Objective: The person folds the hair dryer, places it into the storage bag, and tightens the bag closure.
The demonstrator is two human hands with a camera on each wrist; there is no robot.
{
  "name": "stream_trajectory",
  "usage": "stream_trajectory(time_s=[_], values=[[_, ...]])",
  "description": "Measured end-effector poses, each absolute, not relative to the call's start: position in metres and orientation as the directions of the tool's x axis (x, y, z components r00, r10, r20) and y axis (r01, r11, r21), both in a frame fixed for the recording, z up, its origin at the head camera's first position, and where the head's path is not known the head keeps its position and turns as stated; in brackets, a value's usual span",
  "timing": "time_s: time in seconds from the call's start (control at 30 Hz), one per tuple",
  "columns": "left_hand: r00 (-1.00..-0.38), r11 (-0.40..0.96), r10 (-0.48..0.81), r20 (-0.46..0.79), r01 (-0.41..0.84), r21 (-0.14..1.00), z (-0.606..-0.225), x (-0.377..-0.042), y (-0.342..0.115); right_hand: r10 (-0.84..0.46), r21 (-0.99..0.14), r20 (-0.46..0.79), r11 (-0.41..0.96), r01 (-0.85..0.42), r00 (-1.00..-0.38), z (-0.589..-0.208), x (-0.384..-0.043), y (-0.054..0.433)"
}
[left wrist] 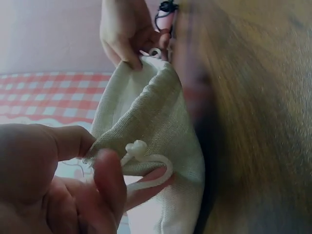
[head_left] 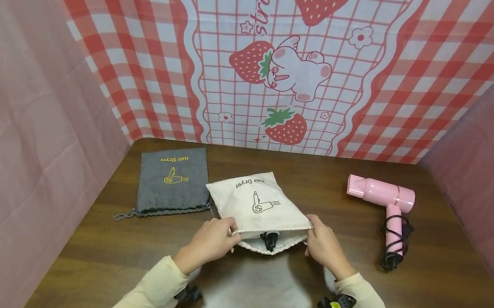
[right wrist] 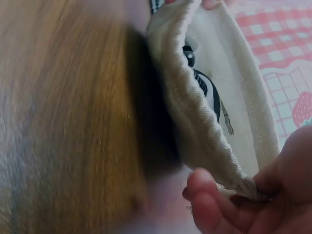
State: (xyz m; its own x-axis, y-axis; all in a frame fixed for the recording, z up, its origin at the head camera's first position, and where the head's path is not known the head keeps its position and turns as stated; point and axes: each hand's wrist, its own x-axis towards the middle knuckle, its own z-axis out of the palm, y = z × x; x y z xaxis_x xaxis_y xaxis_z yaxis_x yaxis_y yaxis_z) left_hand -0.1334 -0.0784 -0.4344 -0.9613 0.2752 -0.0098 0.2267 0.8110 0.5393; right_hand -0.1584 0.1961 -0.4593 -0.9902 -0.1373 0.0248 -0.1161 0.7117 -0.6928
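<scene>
A cream drawstring pouch [head_left: 263, 207] printed "Hair Dryer" lies mid-table with its mouth toward me, held apart. My left hand [head_left: 214, 237] pinches the left corner of the mouth; in the left wrist view a knotted white cord [left wrist: 139, 148] hangs by its fingers. The opposite corner is gripped by my right hand [head_left: 324, 243]. Inside the pouch, a black coiled cord end [head_left: 270, 240] shows next to something pale; the right wrist view shows the black cord [right wrist: 202, 83] against the cloth. The rest of the contents is hidden by the fabric.
A grey drawstring pouch [head_left: 174, 183] with yellow print lies to the left, close to the cream one. On the right rests a pink hair dryer [head_left: 383, 191], its black cord [head_left: 396, 239] wound round the handle. Pink cloth and a strawberry-print curtain [head_left: 285, 71] enclose the wooden table [head_left: 253, 288].
</scene>
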Motion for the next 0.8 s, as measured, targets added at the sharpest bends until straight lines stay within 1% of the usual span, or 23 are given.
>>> stream_trajectory(time_s=[0.07,0.13,0.2,0.27,0.4,0.63,0.8], values=[[-0.948,0.754,0.309,-0.069,0.200,0.625,-0.436,-0.134,-0.080,-0.170,-0.800,-0.044,0.596,-0.067,-0.984,-0.461,-0.160,0.197],[-0.928,0.680,0.352,-0.124,0.163,0.714,-0.436,-0.135,-0.081,-0.197,-0.872,-0.087,0.489,-0.021,-0.976,-0.462,-0.160,0.198],[-0.906,0.609,0.391,-0.161,0.124,0.784,-0.437,-0.136,-0.082,-0.223,-0.910,-0.110,0.415,0.008,-0.969,-0.463,-0.160,0.198],[-0.888,0.550,0.421,-0.184,0.089,0.830,-0.438,-0.137,-0.082,-0.239,-0.924,-0.114,0.383,0.015,-0.964,-0.464,-0.161,0.199],[-0.872,0.504,0.447,-0.199,0.062,0.861,-0.439,-0.139,-0.083,-0.261,-0.923,-0.104,0.385,-0.004,-0.960,-0.463,-0.162,0.202],[-0.874,0.516,0.462,-0.151,0.126,0.847,-0.441,-0.141,-0.089,-0.285,-0.903,-0.106,0.428,-0.028,-0.953,-0.457,-0.163,0.208],[-0.869,0.519,0.469,-0.157,0.127,0.846,-0.441,-0.141,-0.096,-0.316,-0.894,-0.106,0.446,-0.049,-0.943,-0.456,-0.163,0.211]])
